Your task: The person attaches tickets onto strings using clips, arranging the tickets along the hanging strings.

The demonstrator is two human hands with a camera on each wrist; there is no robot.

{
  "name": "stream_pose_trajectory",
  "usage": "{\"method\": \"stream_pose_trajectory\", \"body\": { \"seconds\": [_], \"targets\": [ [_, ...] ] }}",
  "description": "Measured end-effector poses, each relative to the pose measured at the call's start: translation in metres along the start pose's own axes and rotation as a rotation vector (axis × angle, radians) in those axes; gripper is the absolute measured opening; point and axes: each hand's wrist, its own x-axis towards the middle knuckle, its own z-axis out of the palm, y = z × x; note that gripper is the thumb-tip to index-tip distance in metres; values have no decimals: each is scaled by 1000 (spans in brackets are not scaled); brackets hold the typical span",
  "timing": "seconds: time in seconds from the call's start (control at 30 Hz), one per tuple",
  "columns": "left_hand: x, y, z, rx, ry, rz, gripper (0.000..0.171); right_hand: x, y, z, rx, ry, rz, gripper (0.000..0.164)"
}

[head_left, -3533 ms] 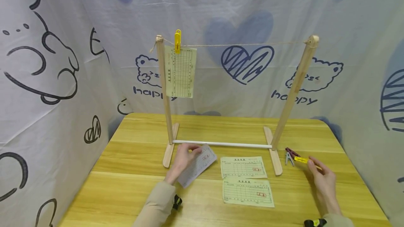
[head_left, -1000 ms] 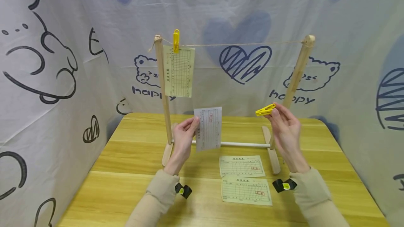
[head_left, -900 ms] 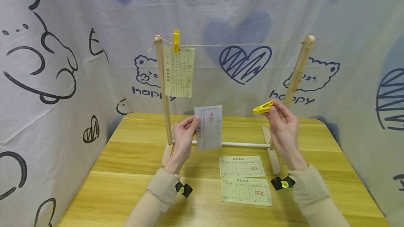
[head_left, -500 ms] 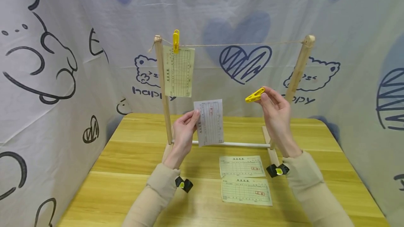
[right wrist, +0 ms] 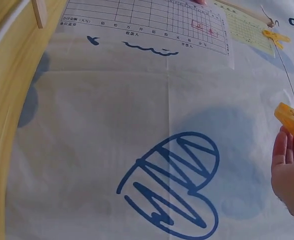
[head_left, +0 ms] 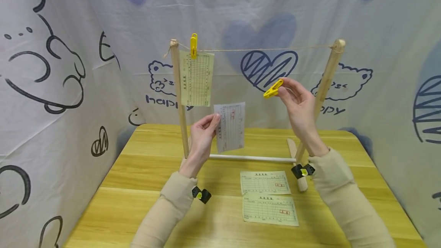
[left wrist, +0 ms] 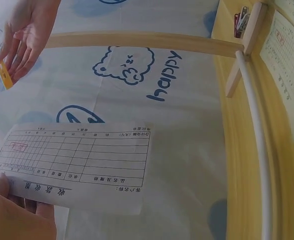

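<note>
My left hand (head_left: 202, 135) pinches a white receipt slip (head_left: 231, 127) by its left edge and holds it upright above the table, below the string (head_left: 255, 50). In the left wrist view the slip (left wrist: 76, 165) shows a printed grid and a red stamp. Higher and to the right, my right hand (head_left: 300, 110) pinches a yellow clothespin (head_left: 273, 88), which tilts toward the left. A yellow-green receipt (head_left: 196, 83) hangs at the string's left end under another yellow clothespin (head_left: 194, 46). Two more yellow-green receipts, an upper one (head_left: 265, 182) and a lower one (head_left: 270, 210), lie on the table.
A wooden stand carries the string between its left post (head_left: 180, 98) and right post (head_left: 325, 83), with a white rod (head_left: 251, 158) low between them. Dark red and grey clothespins (left wrist: 241, 22) lie beside the right foot. A patterned cloth (head_left: 220, 7) hangs behind the table (head_left: 138, 186).
Both hands have come up from the table, the left with the white slip and the right with a yellow clothespin. Over the last second they rose further, the right hand also moving left.
</note>
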Motion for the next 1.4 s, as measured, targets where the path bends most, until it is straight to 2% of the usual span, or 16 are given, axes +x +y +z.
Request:
{"method": "stream_pose_trajectory", "body": {
  "seconds": [0.2,0.57,0.97,1.23,1.4],
  "targets": [
    [5,7,6,17,-12,33,24,12,-5,9,-31,-36,-32,26],
    [14,16,19,-26,11,42,23,34,-16,30,-138,-65,-91,34],
    [22,23,27,3,47,92,22,55,-24,51,-149,-113,-182,29],
    [27,33,36,-44,4,128,16,67,-30,64,-122,-126,-238,25],
    [29,38,40,-40,-5,130,17,73,-36,71,-122,-131,-240,24]
  ]
}}
